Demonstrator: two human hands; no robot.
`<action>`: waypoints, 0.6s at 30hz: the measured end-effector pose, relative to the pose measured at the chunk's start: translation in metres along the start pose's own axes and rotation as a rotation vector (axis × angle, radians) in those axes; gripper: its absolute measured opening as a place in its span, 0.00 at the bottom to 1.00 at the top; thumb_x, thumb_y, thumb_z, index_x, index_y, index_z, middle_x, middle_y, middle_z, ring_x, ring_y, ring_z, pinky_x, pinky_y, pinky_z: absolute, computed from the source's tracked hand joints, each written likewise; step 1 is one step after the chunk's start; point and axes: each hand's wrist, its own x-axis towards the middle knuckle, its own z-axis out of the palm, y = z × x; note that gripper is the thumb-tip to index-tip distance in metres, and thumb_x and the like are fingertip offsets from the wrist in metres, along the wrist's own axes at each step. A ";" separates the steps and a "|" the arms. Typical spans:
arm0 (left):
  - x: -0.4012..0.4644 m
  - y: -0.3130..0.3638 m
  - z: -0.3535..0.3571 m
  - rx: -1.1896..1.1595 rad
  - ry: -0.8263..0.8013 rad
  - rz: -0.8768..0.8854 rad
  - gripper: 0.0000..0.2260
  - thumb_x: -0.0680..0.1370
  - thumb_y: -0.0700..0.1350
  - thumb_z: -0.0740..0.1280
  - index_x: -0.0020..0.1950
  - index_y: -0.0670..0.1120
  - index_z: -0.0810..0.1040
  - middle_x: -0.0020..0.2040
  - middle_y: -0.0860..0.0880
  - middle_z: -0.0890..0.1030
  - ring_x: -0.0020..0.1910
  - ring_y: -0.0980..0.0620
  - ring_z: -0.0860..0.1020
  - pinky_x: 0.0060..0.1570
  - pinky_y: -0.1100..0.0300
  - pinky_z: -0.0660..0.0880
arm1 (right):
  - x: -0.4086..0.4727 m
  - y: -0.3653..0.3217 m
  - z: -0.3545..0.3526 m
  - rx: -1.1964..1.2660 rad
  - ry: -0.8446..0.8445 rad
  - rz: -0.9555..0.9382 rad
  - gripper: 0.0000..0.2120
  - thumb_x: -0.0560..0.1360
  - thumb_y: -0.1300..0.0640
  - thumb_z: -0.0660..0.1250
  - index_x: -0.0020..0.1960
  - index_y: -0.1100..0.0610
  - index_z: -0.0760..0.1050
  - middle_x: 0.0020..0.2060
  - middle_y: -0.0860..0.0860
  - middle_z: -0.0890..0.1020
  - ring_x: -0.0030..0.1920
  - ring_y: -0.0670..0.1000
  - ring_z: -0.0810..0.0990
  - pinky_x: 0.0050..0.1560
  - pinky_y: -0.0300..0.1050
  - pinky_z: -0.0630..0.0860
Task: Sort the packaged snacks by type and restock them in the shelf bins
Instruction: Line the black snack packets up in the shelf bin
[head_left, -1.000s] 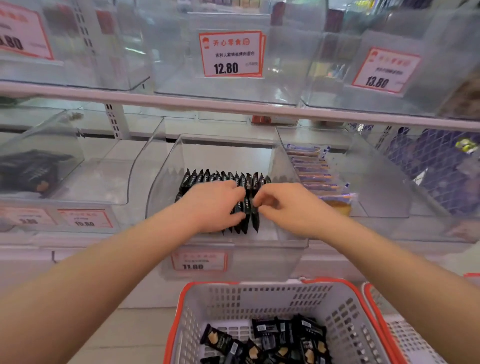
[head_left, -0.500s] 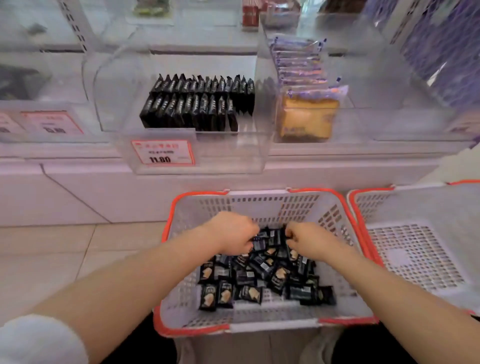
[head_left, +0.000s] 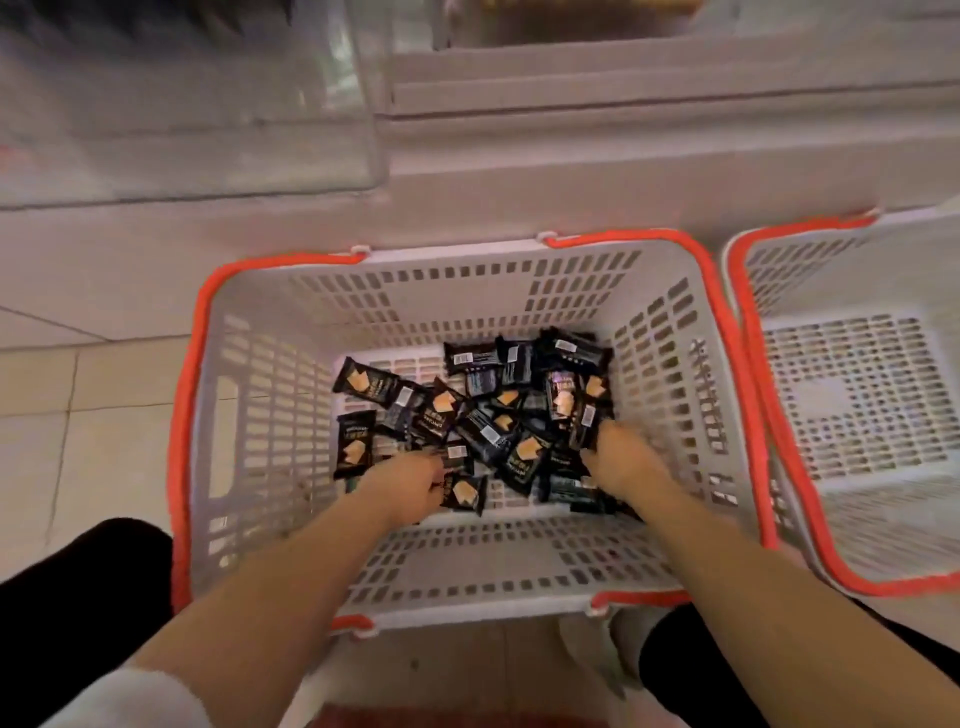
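- Our left hand (head_left: 402, 483) and right hand (head_left: 621, 462) reach into the grey basket (head_left: 270, 395), fingers buried among the snack packets (head_left: 483, 415); we cannot tell whether either hand has closed on any.
- The packets lie in a loose black heap on the basket floor, toward its right and near side.
- We judge them light, slick-wrapped and crushable, likely holding crackers, so we gather several by their flat faces, squeezing gently.
- A second basket (head_left: 857, 395) stands just beside, on the right.
- Both baskets sit on the tiled floor (head_left: 78, 415) before the shelf base (head_left: 571, 171); a clear bin (head_left: 208, 104) juts out above.
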 end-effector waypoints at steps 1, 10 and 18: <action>0.004 -0.001 0.003 -0.029 -0.018 -0.024 0.12 0.80 0.46 0.57 0.58 0.42 0.73 0.56 0.42 0.76 0.54 0.44 0.75 0.52 0.51 0.74 | 0.009 0.000 0.002 0.047 0.037 0.045 0.18 0.79 0.50 0.58 0.60 0.64 0.67 0.56 0.61 0.76 0.56 0.60 0.76 0.47 0.48 0.72; 0.034 0.003 0.011 -0.172 0.301 -0.235 0.18 0.79 0.45 0.59 0.68 0.44 0.66 0.65 0.45 0.68 0.63 0.45 0.69 0.58 0.52 0.71 | 0.044 -0.007 0.021 0.464 0.152 0.266 0.34 0.72 0.49 0.70 0.68 0.66 0.59 0.61 0.62 0.73 0.60 0.61 0.74 0.55 0.53 0.73; 0.071 0.000 0.000 -0.288 0.381 -0.427 0.22 0.80 0.49 0.60 0.70 0.40 0.63 0.68 0.41 0.65 0.67 0.42 0.65 0.61 0.49 0.68 | 0.025 -0.005 0.004 1.552 -0.053 0.092 0.08 0.74 0.65 0.59 0.48 0.56 0.74 0.43 0.53 0.81 0.45 0.52 0.78 0.48 0.46 0.73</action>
